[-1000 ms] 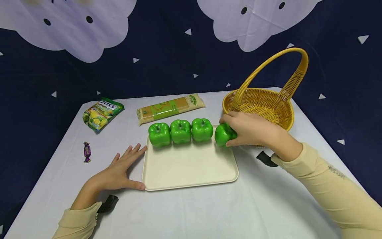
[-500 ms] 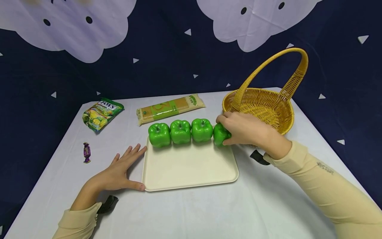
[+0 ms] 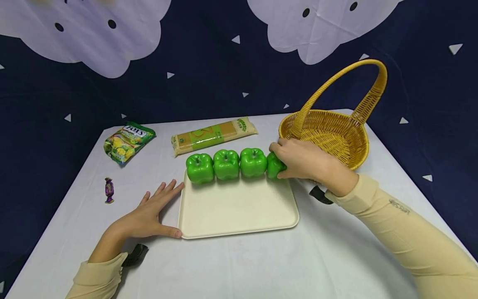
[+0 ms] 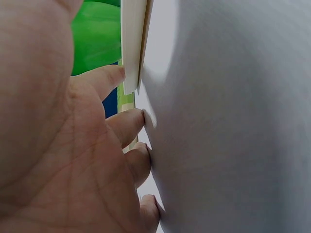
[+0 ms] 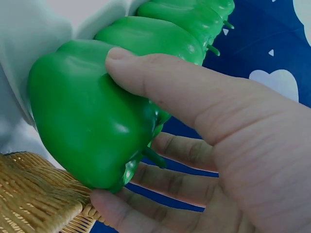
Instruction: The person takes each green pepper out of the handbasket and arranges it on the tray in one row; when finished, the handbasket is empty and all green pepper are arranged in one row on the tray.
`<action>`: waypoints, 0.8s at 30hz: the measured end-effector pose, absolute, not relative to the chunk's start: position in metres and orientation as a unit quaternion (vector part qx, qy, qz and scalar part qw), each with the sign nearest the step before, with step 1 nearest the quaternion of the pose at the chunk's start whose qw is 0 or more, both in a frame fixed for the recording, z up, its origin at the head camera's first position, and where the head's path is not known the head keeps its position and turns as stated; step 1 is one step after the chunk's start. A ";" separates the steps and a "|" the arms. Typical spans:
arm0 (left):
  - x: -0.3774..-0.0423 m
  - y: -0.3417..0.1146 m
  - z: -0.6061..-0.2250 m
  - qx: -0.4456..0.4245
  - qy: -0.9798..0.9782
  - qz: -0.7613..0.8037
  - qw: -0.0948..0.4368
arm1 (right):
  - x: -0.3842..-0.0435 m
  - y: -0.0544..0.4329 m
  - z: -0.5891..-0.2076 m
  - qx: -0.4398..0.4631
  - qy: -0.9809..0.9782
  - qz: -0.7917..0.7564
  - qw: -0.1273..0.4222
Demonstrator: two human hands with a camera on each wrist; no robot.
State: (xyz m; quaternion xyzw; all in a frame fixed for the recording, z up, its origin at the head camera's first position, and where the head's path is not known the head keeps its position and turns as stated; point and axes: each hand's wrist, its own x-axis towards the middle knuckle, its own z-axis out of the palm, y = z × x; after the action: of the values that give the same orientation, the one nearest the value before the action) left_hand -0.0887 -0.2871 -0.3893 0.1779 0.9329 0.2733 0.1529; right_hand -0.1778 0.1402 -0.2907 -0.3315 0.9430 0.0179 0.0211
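Note:
My right hand [image 3: 304,160] grips a green bell pepper [image 5: 92,111] at the back right corner of the cream tray [image 3: 239,207]. In the right wrist view the thumb lies across its side and the fingers curve round the stem side. Left of it, three more green bell peppers, one of them the leftmost pepper [image 3: 199,168], stand in a row along the tray's back edge, stems up. The held pepper sits right beside the row's end. My left hand [image 3: 149,216] lies with fingers spread at the tray's left side, index fingertip and thumb tip at the rim.
A yellow wicker basket [image 3: 358,143] with a tall handle stands behind my right hand. Behind the tray lies a long noodle packet [image 3: 214,136]. A green candy bag [image 3: 128,143] and a purple wrapped candy [image 3: 109,190] lie at the left.
My right hand has moved left with the bell pepper, bringing it up beside the row and narrowing the gap. The left hand and tray have stayed put.

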 end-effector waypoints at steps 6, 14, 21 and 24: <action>-0.087 -0.288 -0.389 0.175 0.933 0.275 0.154 | -0.181 0.137 -0.293 -0.329 0.944 0.028 0.018; -0.086 -0.290 -0.390 0.172 0.934 0.274 0.153 | -0.183 0.134 -0.296 -0.327 0.944 0.038 0.012; -0.089 -0.289 -0.390 0.177 0.933 0.272 0.155 | -0.179 0.140 -0.298 -0.334 0.942 0.034 -0.002; -0.092 -0.287 -0.390 0.182 0.933 0.269 0.157 | -0.175 0.146 -0.298 -0.340 0.940 0.019 -0.007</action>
State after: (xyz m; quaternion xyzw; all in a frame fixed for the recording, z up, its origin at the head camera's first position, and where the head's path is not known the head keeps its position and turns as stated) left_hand -0.0921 -0.2869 -0.3901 0.1821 0.9327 0.2688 0.1570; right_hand -0.1745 0.1460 -0.2977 -0.3401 0.9402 0.0189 -0.0073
